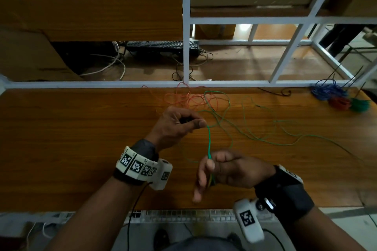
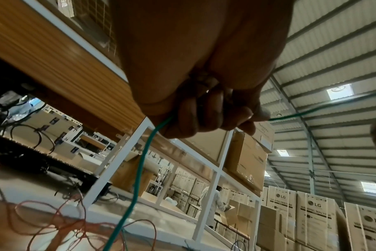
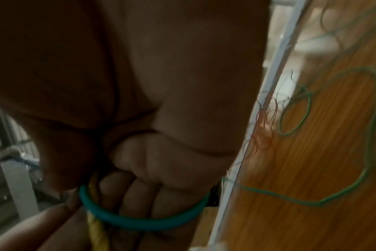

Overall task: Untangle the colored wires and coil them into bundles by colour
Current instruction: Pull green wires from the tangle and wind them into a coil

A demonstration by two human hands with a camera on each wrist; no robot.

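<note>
Here the left hand (image 1: 175, 124) pinches the green wire (image 1: 209, 142) between thumb and curled fingers, while the right hand (image 1: 230, 169), toward 5 o'clock of it, grips the same wire's lower end with a yellow strand (image 3: 95, 227). The green wire trails toward 3 o'clock across the desk (image 1: 61, 138); tangled orange wire (image 1: 183, 98) lies at 12 o'clock, and coiled bundles (image 1: 338, 98) sit at 2 o'clock.

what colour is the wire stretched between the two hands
Green. The green wire runs taut from the left hand to the right hand, clearest in the head view.
</note>
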